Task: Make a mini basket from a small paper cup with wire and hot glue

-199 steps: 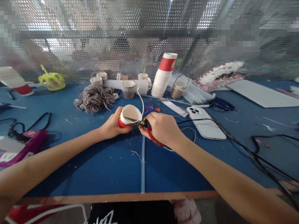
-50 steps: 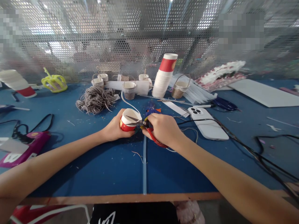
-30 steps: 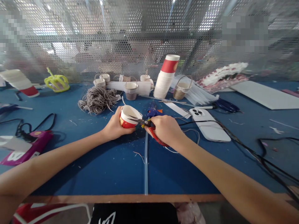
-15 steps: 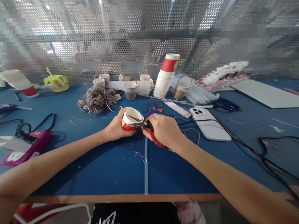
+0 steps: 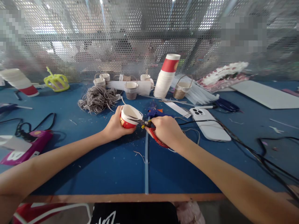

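Observation:
A red and white paper cup (image 5: 128,123) is in my left hand (image 5: 115,126), its open mouth tilted toward me. A thin cut strip curls up from its rim on the far side. My right hand (image 5: 164,129) is closed around the red handles of a pair of scissors (image 5: 158,140). The scissor blades are parted at the right side of the cup, one of them over its mouth. Just behind my right hand lies a blue glue gun (image 5: 154,111), with a clear glue stick (image 5: 146,161) running toward the table's front edge.
Behind my hands are grey yarn (image 5: 97,99), a tall cup stack (image 5: 166,76) and small basket-like cups (image 5: 131,90). A white phone (image 5: 210,124) and black cables (image 5: 249,149) lie right. A purple glue gun (image 5: 30,147) lies left, beside my forearm.
The cup has turned and tilted slightly in my left hand, and a cut strip now stands up beyond its rim. The scissor blades have shifted lower across the cup's right side.

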Available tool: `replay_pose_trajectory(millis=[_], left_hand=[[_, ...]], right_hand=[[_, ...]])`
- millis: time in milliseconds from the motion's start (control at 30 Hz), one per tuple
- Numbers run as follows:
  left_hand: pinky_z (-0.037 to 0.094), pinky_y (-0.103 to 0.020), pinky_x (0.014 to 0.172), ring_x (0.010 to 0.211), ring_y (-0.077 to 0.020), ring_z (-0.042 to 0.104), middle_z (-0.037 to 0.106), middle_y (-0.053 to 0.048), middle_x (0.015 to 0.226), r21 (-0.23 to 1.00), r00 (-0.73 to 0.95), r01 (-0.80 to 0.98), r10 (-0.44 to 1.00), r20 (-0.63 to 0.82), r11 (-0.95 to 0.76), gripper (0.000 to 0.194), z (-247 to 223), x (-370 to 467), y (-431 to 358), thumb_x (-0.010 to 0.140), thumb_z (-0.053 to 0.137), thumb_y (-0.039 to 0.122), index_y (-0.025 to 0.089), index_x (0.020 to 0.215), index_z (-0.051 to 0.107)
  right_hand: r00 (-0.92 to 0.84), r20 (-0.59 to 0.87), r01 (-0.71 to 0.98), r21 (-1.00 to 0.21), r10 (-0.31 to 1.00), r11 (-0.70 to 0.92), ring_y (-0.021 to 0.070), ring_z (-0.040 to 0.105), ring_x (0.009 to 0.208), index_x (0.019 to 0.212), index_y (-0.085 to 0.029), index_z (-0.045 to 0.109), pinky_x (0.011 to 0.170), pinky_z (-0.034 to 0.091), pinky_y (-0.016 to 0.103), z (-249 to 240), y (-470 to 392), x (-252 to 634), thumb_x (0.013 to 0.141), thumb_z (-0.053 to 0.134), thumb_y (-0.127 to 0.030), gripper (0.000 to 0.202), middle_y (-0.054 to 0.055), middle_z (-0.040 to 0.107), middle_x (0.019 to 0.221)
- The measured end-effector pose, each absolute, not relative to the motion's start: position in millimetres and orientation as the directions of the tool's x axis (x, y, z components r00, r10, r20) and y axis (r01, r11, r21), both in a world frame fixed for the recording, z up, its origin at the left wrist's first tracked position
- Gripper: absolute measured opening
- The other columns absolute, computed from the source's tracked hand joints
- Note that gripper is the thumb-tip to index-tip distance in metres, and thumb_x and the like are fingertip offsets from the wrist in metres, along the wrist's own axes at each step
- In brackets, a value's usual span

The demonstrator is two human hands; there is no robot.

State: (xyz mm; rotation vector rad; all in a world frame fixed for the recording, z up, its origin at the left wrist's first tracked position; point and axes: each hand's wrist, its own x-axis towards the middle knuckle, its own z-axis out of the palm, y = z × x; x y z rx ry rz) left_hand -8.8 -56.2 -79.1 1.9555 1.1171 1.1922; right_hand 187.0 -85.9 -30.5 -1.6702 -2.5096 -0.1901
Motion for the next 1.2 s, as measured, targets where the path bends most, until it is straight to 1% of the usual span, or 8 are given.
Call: replay_pose_trajectory(millis=[133,300,433,633,733,933,1067,1200], left_hand=[[0.051,-0.031,0.074,0.08,-0.0161,0.06,0.059,-0.003,0.092,0.775,0.234,0.399,0.871,0.431,-0.49,0.063,-76.9,-7.8,-58.5,0.054,0.074,0.024,0.017,0.107,0.04],[0.051,-0.029,0.07,0.076,-0.0146,0.06,0.06,-0.003,0.09,0.757,0.263,0.426,0.869,0.42,-0.495,0.062,-72.7,-5.7,-61.6,0.056,0.071,0.022,0.016,0.108,0.04],[0.051,-0.029,0.069,0.075,-0.014,0.059,0.06,-0.003,0.09,0.754,0.269,0.45,0.877,0.397,-0.479,0.061,-72.5,-5.3,-61.5,0.056,0.071,0.023,0.016,0.108,0.039],[0.051,-0.028,0.066,0.072,-0.0139,0.059,0.06,-0.002,0.088,0.749,0.231,0.479,0.889,0.395,-0.458,0.062,-73.6,-6.2,-61.9,0.055,0.073,0.025,0.017,0.107,0.038],[0.051,-0.029,0.065,0.071,-0.0144,0.059,0.06,-0.002,0.086,0.742,0.215,0.501,0.894,0.392,-0.446,0.062,-72.2,-5.6,-62.7,0.055,0.072,0.026,0.017,0.106,0.037],[0.051,-0.03,0.067,0.075,-0.0154,0.061,0.061,-0.003,0.09,0.73,0.203,0.505,0.885,0.418,-0.461,0.061,-71.0,-3.6,-66.1,0.057,0.07,0.025,0.017,0.108,0.037],[0.051,-0.029,0.069,0.077,-0.015,0.061,0.061,-0.004,0.093,0.745,0.203,0.485,0.888,0.412,-0.457,0.061,-71.0,-2.1,-68.8,0.057,0.07,0.022,0.017,0.109,0.038],[0.051,-0.027,0.067,0.073,-0.0137,0.06,0.061,-0.003,0.088,0.763,0.225,0.473,0.898,0.379,-0.44,0.06,-69.7,-1.6,-68.9,0.055,0.07,0.02,0.017,0.107,0.039]], right_hand=[[-0.388,0.199,0.921,0.057,0.9,0.384,0.0202,0.061,0.059,0.07,-0.012,0.066,0.051,0.029,0.029,-31.8,-86.6,187.0,0.08,0.052,-0.034,0.028,0.011,0.069,0.07],[-0.391,0.258,0.917,0.023,0.883,0.399,0.0211,0.062,0.058,0.072,-0.012,0.065,0.05,0.027,0.028,-36.4,-87.1,185.9,0.078,0.051,-0.041,0.034,0.01,0.068,0.069],[-0.397,0.267,0.913,0.016,0.878,0.408,0.0217,0.063,0.06,0.074,-0.011,0.066,0.05,0.027,0.028,-36.1,-87.3,185.8,0.078,0.051,-0.04,0.033,0.01,0.068,0.071],[-0.384,0.218,0.922,0.034,0.897,0.387,0.0214,0.062,0.06,0.072,-0.012,0.066,0.051,0.029,0.029,-33.9,-87.4,187.4,0.079,0.052,-0.036,0.029,0.011,0.069,0.069],[-0.387,0.217,0.921,0.043,0.896,0.387,0.021,0.062,0.059,0.07,-0.012,0.066,0.051,0.028,0.029,-34.9,-86.6,186.8,0.082,0.049,-0.038,0.033,0.011,0.068,0.068],[-0.387,0.27,0.916,-0.002,0.882,0.402,0.0193,0.061,0.056,0.071,-0.012,0.065,0.05,0.029,0.028,-40.9,-85.8,185.3,0.079,0.049,-0.045,0.037,0.01,0.068,0.068],[-0.407,0.296,0.905,0.003,0.864,0.425,0.0199,0.061,0.058,0.072,-0.011,0.064,0.05,0.03,0.028,-40.6,-86.7,185.5,0.079,0.049,-0.045,0.037,0.01,0.067,0.069],[-0.439,0.322,0.887,0.006,0.839,0.462,0.0189,0.061,0.06,0.072,-0.011,0.063,0.051,0.032,0.027,-37.3,-88.1,185.2,0.078,0.05,-0.043,0.035,0.009,0.065,0.069]])
